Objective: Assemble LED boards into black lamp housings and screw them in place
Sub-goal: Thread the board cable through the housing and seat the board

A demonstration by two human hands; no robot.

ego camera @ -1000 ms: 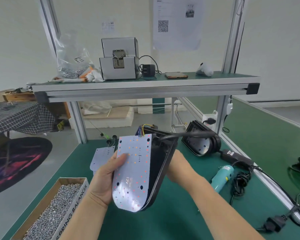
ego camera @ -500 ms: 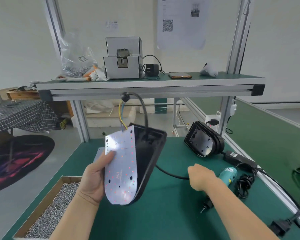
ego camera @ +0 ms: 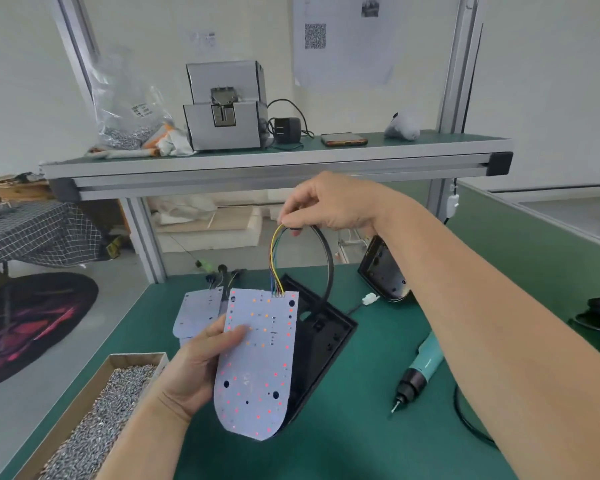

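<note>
Risen from beside the electric screwdriver (ego camera: 420, 372), the right hand (ego camera: 336, 206) is pinching the wire bundle (ego camera: 273, 258) above the LED board (ego camera: 257, 368); the left hand (ego camera: 194, 368) is gripping board and black lamp housing (ego camera: 323, 341) together near the workbench's (ego camera: 361, 445) front edge.

Behind the workstation runs a pale off-white wall (ego camera: 551, 81), with a printed sheet (ego camera: 343, 46) bearing a QR code hanging on it. A left post (ego camera: 80, 46) and a right post (ego camera: 459, 64), both aluminium, carry a green-topped shelf (ego camera: 274, 164) with an aluminium front rail. The table (ego camera: 361, 445) is covered in green matting. To its left, the grey floor (ego camera: 66, 348) holds a dark oval rug (ego camera: 32, 323) with red patches. Beyond the rug stands a side table under a checked cloth (ego camera: 32, 233), and behind that is what may be a wooden crate (ego camera: 18, 190). White slabs (ego camera: 205, 233) lie on the floor past the table. A green partition (ego camera: 534, 244) borders the right. The light is soft and even.
</note>
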